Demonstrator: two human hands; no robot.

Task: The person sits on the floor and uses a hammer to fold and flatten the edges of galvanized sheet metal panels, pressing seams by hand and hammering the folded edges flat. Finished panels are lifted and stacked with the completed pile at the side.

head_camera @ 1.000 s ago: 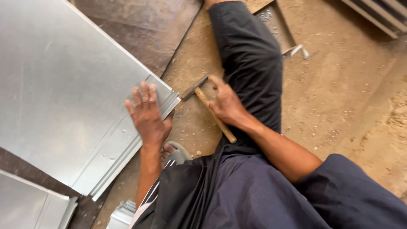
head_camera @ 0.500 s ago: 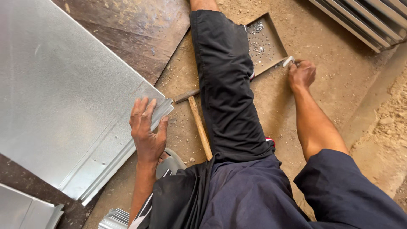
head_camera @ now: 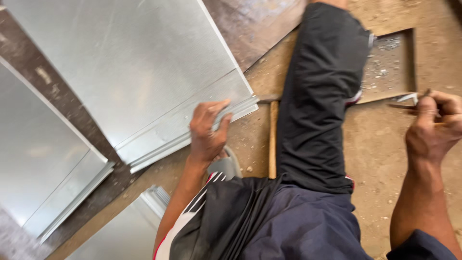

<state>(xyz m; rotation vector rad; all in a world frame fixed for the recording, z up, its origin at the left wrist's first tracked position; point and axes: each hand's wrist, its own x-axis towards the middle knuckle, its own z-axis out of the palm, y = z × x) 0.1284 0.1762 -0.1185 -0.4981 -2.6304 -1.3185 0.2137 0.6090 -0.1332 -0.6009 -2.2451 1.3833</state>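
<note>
Our left hand [head_camera: 208,132] lies spread, palm down, on the folded corner edge of a large galvanised metal sheet [head_camera: 130,67], fingers splayed over the seam and pressing on it rather than gripping. The sheet stretches away up and to the left of that hand, resting on a dark wooden board [head_camera: 255,24] on the dirt floor [head_camera: 380,159]. Our right hand [head_camera: 430,127] is raised well off to the right, clenched around a small metal piece [head_camera: 409,99], thin and partly blurred, so we cannot tell exactly what it is. Just beyond that hand sits a shallow wooden tray [head_camera: 411,58] with bits of metal in it. Between our hands our dark-trousered leg [head_camera: 322,96] stretches out, and beside it, close to the left hand, a wooden-handled hammer [head_camera: 273,139] lies on the floor, untouched. Further sheets [head_camera: 43,154] lie to the left of the left hand.
</note>
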